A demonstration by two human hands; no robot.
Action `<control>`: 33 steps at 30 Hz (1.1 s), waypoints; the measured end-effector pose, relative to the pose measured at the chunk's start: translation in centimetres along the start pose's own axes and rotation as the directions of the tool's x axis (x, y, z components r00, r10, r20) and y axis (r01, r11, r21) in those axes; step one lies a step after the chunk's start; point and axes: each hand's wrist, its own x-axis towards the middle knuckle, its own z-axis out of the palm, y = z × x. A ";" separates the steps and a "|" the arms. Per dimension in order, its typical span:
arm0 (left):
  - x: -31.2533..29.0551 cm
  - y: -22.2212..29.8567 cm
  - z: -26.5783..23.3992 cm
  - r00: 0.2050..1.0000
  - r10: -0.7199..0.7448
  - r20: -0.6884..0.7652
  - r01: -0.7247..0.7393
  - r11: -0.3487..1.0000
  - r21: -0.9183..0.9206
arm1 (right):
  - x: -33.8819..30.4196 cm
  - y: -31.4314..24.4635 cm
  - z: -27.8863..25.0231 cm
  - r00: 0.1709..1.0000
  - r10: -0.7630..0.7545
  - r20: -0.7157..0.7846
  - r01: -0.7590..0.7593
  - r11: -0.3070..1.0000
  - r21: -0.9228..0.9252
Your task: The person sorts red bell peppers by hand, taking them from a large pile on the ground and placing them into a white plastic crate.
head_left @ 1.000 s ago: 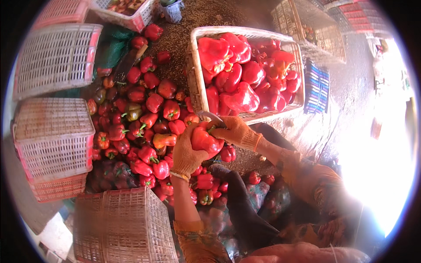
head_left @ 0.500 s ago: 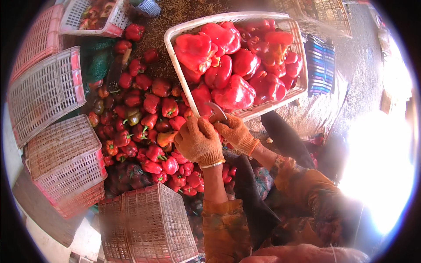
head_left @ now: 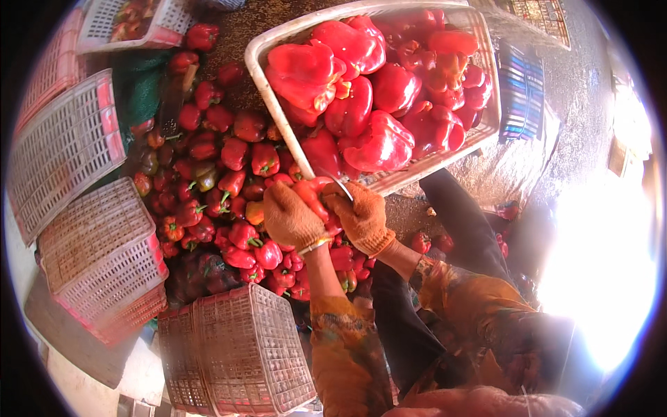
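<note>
Both my hands wear orange-brown work gloves. My left hand (head_left: 294, 217) is closed around a red bell pepper (head_left: 311, 193), partly hidden by the glove. Close beside it, my right hand (head_left: 359, 218) grips a small curved blade (head_left: 338, 183), which looks like a knife; its handle is hidden in the fist. The blade's tip is near the pepper, but whether it touches I cannot tell. Just beyond my hands stands a white plastic crate (head_left: 299, 149) filled with large red bell peppers (head_left: 379, 142).
A heap of loose bell peppers (head_left: 235, 154), mostly red, lies on the floor at the left. Upturned pinkish-white crates (head_left: 97, 229) line the left side, with another crate (head_left: 236, 351) nearer me. A blue striped bundle (head_left: 522, 94) lies right of the full crate. Bright glare covers the right.
My hands have moved apart and slightly left and down, so the red bell pepper between them now shows. The full crate appears a little larger and higher in view.
</note>
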 end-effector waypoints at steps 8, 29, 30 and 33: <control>2.3 -1.0 1.2 0.999 -0.035 -0.034 0.038 0.993 0.115 | 0.8 -0.6 -0.8 0.995 0.104 -0.001 -0.104 0.995 0.002; 0.2 5.6 3.9 0.470 0.824 -0.317 -0.846 0.523 0.107 | -6.2 0.7 -16.3 0.871 0.453 0.191 -0.469 0.882 0.044; 0.3 5.3 4.7 0.454 0.866 -0.212 -0.829 0.497 0.256 | -5.4 -0.1 -15.6 0.889 0.452 0.075 -0.458 0.875 0.158; -0.3 4.4 6.7 0.547 0.823 -0.155 -0.804 0.568 0.175 | -1.3 -2.9 -15.1 0.920 0.378 -0.101 -0.300 0.848 0.437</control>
